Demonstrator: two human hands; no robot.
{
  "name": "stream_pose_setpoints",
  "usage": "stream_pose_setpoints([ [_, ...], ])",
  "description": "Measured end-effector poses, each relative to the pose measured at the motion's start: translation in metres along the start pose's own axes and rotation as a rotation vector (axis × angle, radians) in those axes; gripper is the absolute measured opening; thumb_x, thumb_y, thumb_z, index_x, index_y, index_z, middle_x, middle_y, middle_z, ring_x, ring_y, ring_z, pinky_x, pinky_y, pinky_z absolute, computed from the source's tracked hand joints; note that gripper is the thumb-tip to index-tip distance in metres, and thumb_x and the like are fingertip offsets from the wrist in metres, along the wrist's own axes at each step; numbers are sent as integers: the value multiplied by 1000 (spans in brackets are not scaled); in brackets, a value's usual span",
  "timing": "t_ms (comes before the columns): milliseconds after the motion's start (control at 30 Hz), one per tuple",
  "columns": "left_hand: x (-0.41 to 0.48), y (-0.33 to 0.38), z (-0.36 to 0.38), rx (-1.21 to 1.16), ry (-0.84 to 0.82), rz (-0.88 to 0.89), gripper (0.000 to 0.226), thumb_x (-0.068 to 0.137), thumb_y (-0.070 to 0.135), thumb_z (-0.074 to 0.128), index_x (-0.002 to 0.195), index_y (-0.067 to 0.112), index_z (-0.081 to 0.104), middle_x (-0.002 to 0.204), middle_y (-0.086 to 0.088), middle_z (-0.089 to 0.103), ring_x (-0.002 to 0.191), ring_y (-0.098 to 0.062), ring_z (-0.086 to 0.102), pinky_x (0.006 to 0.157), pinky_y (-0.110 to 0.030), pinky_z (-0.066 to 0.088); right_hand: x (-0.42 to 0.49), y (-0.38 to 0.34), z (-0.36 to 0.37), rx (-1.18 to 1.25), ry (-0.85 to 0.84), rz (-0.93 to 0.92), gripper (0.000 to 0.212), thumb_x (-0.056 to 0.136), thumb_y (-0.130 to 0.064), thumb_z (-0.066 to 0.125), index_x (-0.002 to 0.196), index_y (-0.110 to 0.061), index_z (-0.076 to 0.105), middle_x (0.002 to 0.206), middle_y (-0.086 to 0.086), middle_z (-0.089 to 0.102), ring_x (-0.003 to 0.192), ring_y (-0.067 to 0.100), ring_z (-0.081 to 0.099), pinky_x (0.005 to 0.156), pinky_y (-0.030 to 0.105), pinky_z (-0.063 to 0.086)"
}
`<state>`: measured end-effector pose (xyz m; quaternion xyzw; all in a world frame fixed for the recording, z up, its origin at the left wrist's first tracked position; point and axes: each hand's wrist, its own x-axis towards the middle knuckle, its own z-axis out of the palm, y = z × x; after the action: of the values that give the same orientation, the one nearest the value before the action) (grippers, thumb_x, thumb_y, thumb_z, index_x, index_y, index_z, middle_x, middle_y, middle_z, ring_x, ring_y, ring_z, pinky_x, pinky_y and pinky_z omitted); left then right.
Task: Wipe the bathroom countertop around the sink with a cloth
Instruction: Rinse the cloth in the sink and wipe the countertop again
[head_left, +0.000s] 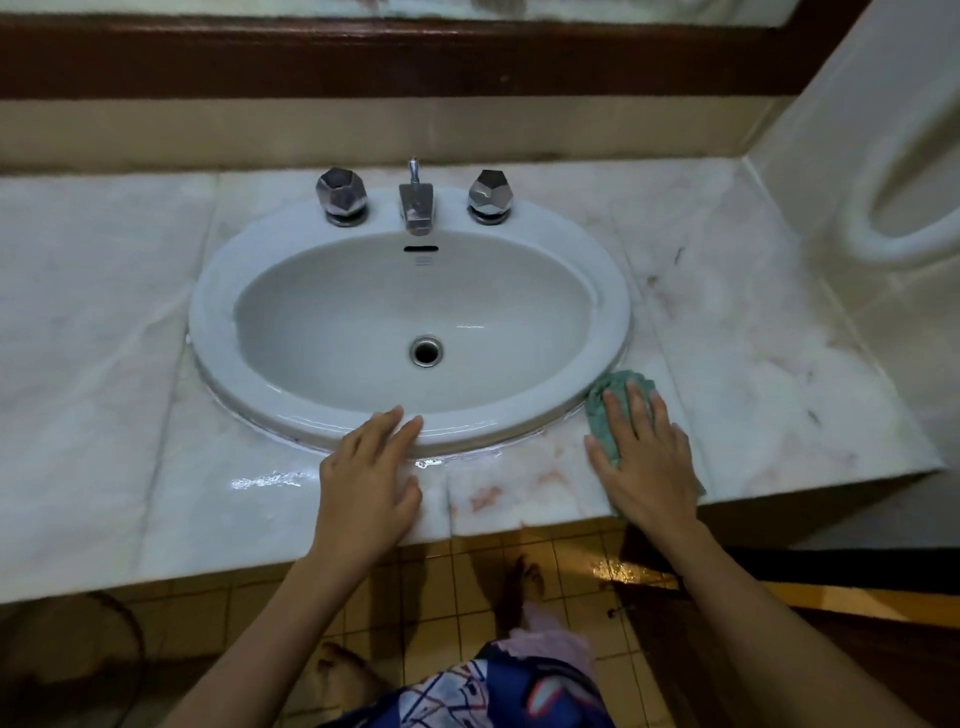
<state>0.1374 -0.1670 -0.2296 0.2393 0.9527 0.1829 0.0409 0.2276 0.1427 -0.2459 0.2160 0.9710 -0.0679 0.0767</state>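
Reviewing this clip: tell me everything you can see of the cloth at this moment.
The cloth is a small teal-green rag, soft-looking and crumpled. It lies on the marble-look countertop at the front right of the sink, its left edge close against the sink's rim. The right hand lies flat on it with straight fingers and covers most of it. Cloth shows beyond the fingertips, beside the thumb, and as a small corner at the heel of the hand.

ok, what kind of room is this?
Almost surely a bathroom: an oval drop-in sink with a chrome faucet between two faceted knobs, set in a marble countertop, with small floor tiles below.
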Motion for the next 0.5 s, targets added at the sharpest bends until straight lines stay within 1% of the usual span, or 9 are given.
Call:
stream_pose_setpoints([
  [100, -2, 9, 6, -72, 34, -31, 63, 74, 34, 42, 135, 19, 54, 146, -4, 47, 130, -26, 39, 93, -50, 46, -8, -15, 6, 31, 63, 54, 62, 97, -49, 13, 154, -25, 2, 162, 3, -1, 148, 23, -5, 115, 48, 23],
  [167, -4, 14, 7, -132, 66, -47, 60, 78, 33, 42, 134, 17, 56, 147, -4, 45, 134, -27, 38, 98, -50, 43, -19, -32, 11, 41, 85, 80, 62, 97, -44, 14, 153, -22, 4, 162, 5, 1, 149, 26, -3, 113, 48, 28],
  [300, -25, 11, 1, -260, 193, -118, 47, 83, 30, 46, 125, 18, 62, 146, -2, 45, 134, -26, 38, 106, -42, 34, -52, -76, 27, 79, 106, 0, 60, 96, -38, 22, 152, -16, 19, 161, 8, 11, 148, 29, 6, 109, 47, 32],
  [367, -43, -2, -5, -315, 256, -186, 43, 84, 29, 47, 122, 18, 63, 143, -2, 46, 131, -24, 40, 106, -39, 34, -64, -101, 35, 101, 105, -37, 59, 96, -38, 23, 151, -17, 22, 160, 7, 14, 148, 28, 7, 110, 47, 30],
  [500, -86, -51, -21, -348, 411, -348, 38, 83, 23, 49, 115, 14, 67, 136, -5, 51, 123, -15, 42, 96, -34, 40, -78, -144, 45, 132, 103, -64, 59, 97, -38, 24, 151, -17, 21, 159, 7, 16, 147, 27, 8, 110, 48, 26],
])
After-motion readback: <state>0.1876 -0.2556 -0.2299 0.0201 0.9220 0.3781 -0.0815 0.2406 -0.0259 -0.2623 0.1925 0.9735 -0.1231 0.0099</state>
